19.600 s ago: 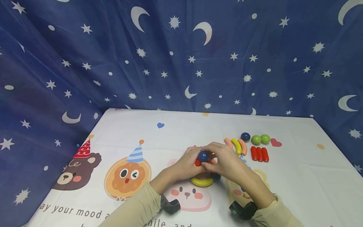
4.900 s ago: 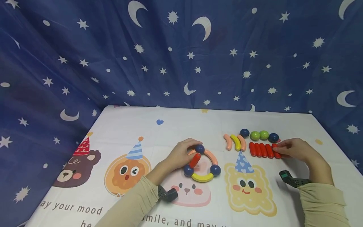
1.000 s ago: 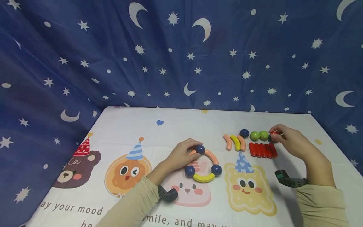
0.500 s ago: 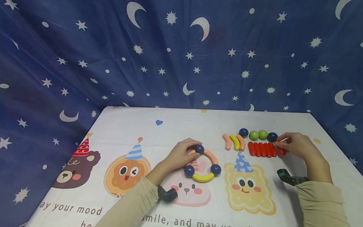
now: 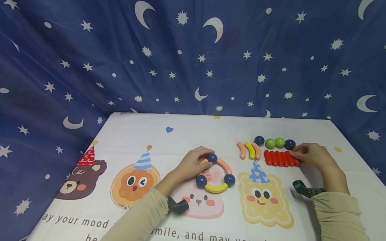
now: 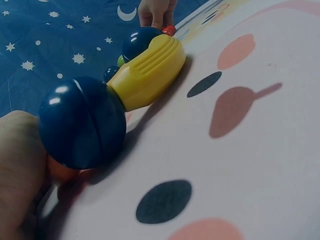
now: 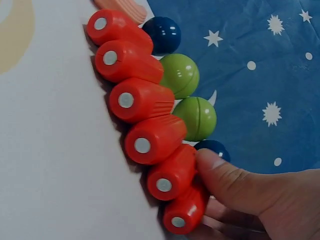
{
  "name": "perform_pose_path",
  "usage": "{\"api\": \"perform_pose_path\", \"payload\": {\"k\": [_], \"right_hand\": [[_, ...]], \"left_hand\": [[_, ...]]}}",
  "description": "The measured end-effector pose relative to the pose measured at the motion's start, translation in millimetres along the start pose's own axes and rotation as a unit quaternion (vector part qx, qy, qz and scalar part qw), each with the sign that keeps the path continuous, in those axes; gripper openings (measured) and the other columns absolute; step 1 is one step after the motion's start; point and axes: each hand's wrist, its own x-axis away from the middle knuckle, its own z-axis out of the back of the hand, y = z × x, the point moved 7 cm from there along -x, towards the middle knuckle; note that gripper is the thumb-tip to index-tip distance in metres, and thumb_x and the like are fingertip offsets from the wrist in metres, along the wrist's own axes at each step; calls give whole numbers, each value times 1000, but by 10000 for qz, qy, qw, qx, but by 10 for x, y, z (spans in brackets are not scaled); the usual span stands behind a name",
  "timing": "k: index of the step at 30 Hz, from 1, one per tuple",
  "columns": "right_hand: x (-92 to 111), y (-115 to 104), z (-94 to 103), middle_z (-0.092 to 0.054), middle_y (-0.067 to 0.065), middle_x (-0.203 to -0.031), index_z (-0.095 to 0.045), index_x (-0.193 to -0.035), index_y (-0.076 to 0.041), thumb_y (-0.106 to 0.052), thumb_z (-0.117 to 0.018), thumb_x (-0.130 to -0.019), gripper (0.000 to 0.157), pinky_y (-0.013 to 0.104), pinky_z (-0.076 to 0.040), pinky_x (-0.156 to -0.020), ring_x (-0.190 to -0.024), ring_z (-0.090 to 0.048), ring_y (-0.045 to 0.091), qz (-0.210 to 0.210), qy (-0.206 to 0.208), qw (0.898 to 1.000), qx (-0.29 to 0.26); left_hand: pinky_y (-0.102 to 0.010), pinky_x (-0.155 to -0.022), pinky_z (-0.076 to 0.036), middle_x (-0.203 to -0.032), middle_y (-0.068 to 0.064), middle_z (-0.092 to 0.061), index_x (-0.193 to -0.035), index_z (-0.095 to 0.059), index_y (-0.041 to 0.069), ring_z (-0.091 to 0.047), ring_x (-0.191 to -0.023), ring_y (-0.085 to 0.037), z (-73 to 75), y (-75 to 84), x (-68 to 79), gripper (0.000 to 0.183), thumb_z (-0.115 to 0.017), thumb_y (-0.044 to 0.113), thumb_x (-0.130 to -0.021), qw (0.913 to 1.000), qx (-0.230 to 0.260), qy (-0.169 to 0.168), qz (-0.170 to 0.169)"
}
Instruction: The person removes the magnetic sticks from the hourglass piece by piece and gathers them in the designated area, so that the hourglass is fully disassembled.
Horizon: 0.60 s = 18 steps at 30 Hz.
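My left hand (image 5: 191, 164) holds a ring of magnetic pieces at its upper left, with thumb and fingers at a pink curved rod beside the top blue ball (image 5: 212, 158). The ring also has two lower blue balls, a yellow curved rod (image 5: 216, 188) and a pink curved rod (image 5: 224, 166) on the right. My right hand (image 5: 315, 155) pinches the end red rod (image 7: 182, 215) of a side-by-side row of red rods (image 5: 277, 158). In the right wrist view the thumb (image 7: 212, 162) lies over the last rods, whose pale round magnet ends face the camera.
Behind the red row stand a blue ball (image 5: 259, 140), two green balls (image 5: 270, 143) and another blue ball (image 5: 290, 144). Left of them lie two pink curved rods (image 5: 241, 150) and a yellow one (image 5: 249, 150). A starry blue curtain (image 5: 193, 67) hangs behind the printed tablecloth (image 5: 144, 130).
The right hand has brought a red rod from the right blue ball to the row's end; its gap has closed. Earlier the row was shorter and both hands were at the ring. The left hand stays.
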Motion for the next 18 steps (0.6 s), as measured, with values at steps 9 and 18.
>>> {"api": "perform_pose_path", "payload": {"k": [9,18], "right_hand": [[86,-13,14,-62,27,-103,-52,-123,13,-26,-69,-84,57,46,-51,-75,-92,-56,36,499,-599,9969,-31],[101,-25,31,-60,29,-106,-51,-124,14,-29,-70,-84,61,46,-51,-74,-93,-55,39,387,-644,9971,83]], "left_hand": [[-29,-104,-41,-122,8,-60,-127,-59,21,-58,-115,-8,-9,-6,-1,42,-70,21,-86,10000,3,0,28],[-29,-104,-42,-122,8,-60,-126,-59,21,-58,-114,-8,-9,-7,6,42,-70,22,-86,10000,14,21,-30]]}}
